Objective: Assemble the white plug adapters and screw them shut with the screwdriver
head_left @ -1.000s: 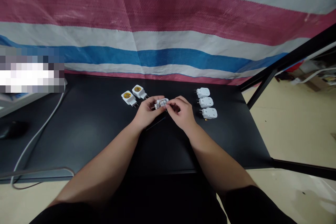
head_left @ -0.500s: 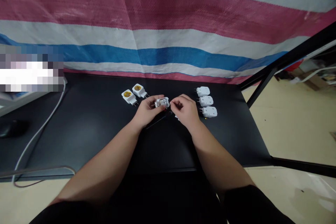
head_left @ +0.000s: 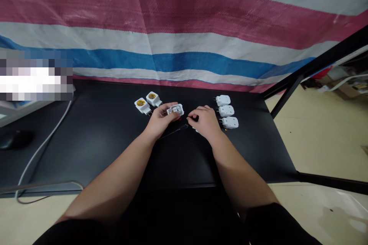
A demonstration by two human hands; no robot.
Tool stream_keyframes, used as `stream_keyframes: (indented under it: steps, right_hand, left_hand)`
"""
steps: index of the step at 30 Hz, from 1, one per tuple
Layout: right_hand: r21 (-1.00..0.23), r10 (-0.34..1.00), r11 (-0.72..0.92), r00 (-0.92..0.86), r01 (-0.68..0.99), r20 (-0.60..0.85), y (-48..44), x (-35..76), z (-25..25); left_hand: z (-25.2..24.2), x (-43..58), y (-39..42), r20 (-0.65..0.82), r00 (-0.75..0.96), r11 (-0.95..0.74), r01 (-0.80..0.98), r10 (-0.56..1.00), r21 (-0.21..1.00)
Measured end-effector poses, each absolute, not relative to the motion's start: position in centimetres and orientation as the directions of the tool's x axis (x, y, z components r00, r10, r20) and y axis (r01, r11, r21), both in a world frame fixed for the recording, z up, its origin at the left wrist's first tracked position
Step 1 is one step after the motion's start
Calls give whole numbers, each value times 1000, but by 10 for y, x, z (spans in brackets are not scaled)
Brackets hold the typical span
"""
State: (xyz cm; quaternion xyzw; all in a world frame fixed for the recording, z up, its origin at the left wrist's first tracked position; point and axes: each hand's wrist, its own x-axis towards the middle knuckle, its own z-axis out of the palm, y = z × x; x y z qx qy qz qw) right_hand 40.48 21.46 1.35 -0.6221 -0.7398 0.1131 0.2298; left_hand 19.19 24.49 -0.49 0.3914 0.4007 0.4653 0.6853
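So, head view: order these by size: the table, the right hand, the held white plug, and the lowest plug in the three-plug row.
Largest to smallest: the black table, then the right hand. The held white plug and the lowest row plug look alike, so I won't rank them.

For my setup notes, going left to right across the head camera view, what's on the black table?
Black computer mouse, two white plugs with yellow centres, left hand holding a white plug body, right hand, column of three white plugs.
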Motion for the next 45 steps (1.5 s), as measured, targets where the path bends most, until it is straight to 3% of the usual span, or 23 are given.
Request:
stream_keyframes:
  steps: [5,12,27,32,38,45]
  right_hand:
    - [-510,950,146,24,848,312,212,422,12]
    - [-393,971,-10,103,920,216,212,419,-4]
    - [-411,991,51,4,910,132,220,413,10]
    - [-560,976,109,17,821,216,217,412,10]
    - [-837,975,209,-39,505,219,213,410,0]
    - [-873,943,328,-68,362,326,213,407,-2]
  left_hand:
    - [-9,191,247,-181,250,256,-308,951,916]
    - [-7,192,247,-172,253,247,-304,952,920]
    - [-3,192,245,-162,286,241,-269,944,933]
    - [-5,192,245,-165,292,243,-253,942,936]
    - [-8,191,246,-143,304,217,-224,942,950]
    - [-9,189,246,-127,317,196,-197,940,961]
